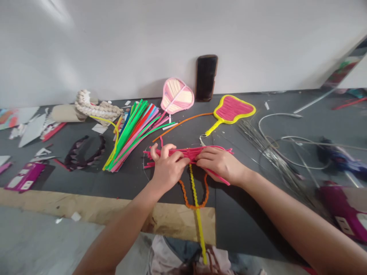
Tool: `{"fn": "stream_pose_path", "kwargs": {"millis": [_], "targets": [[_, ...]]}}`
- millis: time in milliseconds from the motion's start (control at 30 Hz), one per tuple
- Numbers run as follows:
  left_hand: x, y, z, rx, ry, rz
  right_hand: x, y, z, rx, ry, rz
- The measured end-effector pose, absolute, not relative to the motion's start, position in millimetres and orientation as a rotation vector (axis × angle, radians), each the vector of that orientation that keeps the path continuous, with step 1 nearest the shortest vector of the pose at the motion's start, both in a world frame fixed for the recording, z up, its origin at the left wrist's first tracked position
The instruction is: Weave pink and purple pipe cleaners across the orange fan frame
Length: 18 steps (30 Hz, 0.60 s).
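Note:
Both hands meet over a bundle of pink pipe cleaners [187,152] lying crosswise on the dark table. My left hand [168,164] is closed, its thumb and fingertips pressed on the pink stems. From the other side, my right hand [219,163] grips the bundle, and one pink stem pokes out below it. A yellow stem [197,214] runs from beneath the bundle towards me, its upper part wavy. An orange wavy stem [187,203] loops under the hands and crosses the yellow one. The fingers hide the bundle's middle.
Left of the hands lies a fan of coloured pipe cleaners [137,133]. Behind stand a pale pink paddle shape [177,95], a yellow-edged one [233,109] and a phone [207,78] against the wall. Loose wires [275,164] lie right; a dark headband [86,152] lies left.

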<state>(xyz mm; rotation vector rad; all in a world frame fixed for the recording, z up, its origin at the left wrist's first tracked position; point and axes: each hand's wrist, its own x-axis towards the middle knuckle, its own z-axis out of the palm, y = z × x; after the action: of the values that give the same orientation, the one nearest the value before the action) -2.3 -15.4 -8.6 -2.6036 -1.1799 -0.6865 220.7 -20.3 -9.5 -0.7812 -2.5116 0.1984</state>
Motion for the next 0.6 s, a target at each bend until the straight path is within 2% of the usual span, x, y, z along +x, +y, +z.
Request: {"fn": "stream_pose_path", "kwargs": {"millis": [100, 333, 600], "targets": [[-1, -16, -7, -2.621, -1.205, -0.665, 223, -19, -9, -0.725, -2.493, 0.221], [-2, -17, -7, -2.662, -1.238, -0.667, 218, -17, -5, -0.858, -2.363, 0.530], [0, -16, -10, -2.666, -1.254, -0.750, 202, -29, -6, -1.092, -2.572, 0.001]]}}
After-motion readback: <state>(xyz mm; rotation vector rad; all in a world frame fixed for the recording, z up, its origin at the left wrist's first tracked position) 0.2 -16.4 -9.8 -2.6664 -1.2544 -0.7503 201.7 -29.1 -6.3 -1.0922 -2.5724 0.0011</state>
